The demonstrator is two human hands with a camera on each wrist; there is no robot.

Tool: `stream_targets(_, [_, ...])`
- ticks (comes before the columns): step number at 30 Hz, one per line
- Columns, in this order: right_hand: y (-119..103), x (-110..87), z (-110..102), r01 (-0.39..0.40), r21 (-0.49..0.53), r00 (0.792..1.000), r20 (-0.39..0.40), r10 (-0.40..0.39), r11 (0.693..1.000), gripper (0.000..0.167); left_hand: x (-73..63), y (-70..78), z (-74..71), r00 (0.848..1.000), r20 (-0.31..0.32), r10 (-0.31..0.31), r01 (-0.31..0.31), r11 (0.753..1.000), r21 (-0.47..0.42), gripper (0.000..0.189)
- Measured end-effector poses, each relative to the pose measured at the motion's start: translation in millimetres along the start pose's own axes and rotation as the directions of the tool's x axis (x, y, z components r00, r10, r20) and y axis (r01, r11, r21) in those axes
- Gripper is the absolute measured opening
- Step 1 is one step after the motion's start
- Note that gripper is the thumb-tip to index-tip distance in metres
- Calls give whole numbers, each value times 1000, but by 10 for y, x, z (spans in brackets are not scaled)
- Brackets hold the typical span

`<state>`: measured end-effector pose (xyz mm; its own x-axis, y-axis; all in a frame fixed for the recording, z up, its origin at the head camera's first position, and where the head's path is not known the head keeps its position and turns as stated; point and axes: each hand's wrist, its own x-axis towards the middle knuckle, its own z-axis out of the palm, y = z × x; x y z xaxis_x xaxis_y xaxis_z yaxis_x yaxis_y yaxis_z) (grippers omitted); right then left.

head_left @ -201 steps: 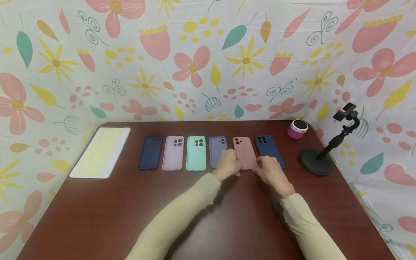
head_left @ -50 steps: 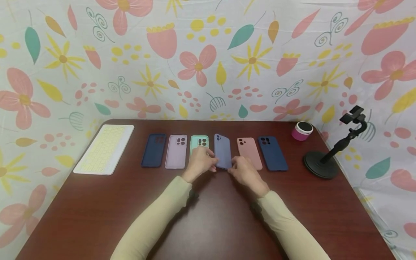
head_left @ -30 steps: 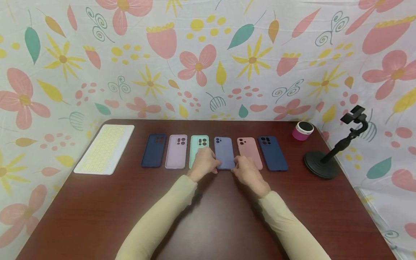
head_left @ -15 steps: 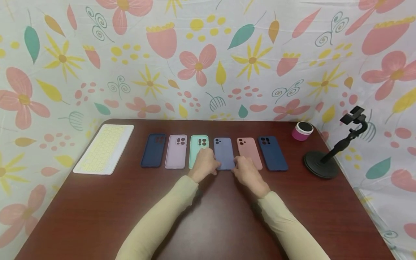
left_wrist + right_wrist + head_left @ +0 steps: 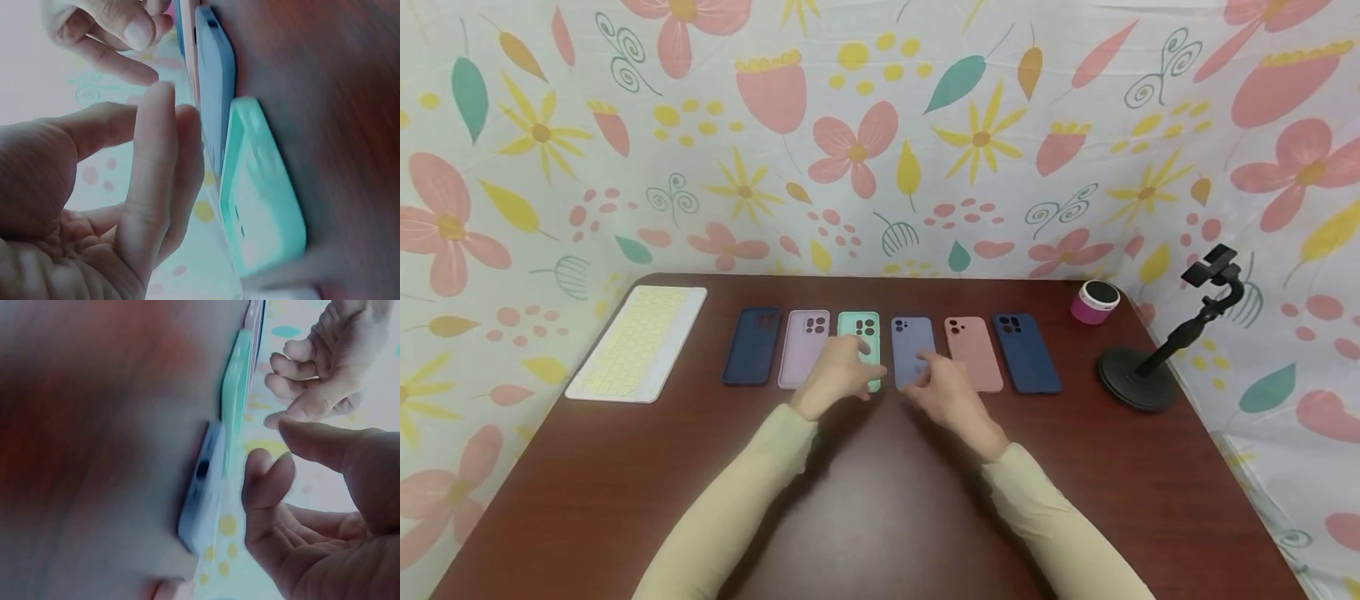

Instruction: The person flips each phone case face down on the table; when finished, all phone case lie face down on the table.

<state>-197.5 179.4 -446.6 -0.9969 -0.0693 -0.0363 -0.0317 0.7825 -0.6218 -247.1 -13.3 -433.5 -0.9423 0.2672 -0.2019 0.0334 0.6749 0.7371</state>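
My left hand hovers over the lower part of a mint green phone case, thumb and fingers spread and holding nothing. My right hand is just beside and over the lower right of a periwinkle phone case, its fingers loosely bent with a gap between thumb and fingertips. In the left wrist view, the mint case lies beyond the fingers, apart from them. The periwinkle case shows edge-on in the right wrist view, also apart from the hand. My left hand hides part of the mint case.
The row continues with a lilac case and dark navy case on the left, a pink case and blue case on the right. A keyboard lies far left. A black stand and round pink-and-white object stand right.
Earlier both hands were at the pink case, then at the periwinkle case, which was tilted up and then lay flat. Now the hands have let go of it and shifted left.
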Motion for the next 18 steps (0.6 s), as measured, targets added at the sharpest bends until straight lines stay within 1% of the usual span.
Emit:
stream_targets(3, [-82,14,77,0,53,1000,-8,0,999,68,-18,-89,-94,1000,5,-22,22,999,30,64])
stream_targets(7, [-159,56,192,3,106,1000,20,-5,994,69,-36,-233,-208,999,7,-37,37,997,61,72])
stream_targets(10, [-197,92,285,16,96,999,42,-20,995,67,-34,-337,-258,1000,8,-26,25,997,73,64])
stream_targets(13, [-237,134,364,22,68,998,52,-25,997,65,-26,-394,-271,999,16,-33,32,997,67,57])
stream_targets(15, [-262,163,407,22,44,998,53,-24,999,60,-19,-415,-270,999,23,-46,45,997,69,55])
stream_targets(18, [-281,203,460,21,21,998,59,-22,1000,49,-24,-425,-268,997,34,-66,62,994,86,60])
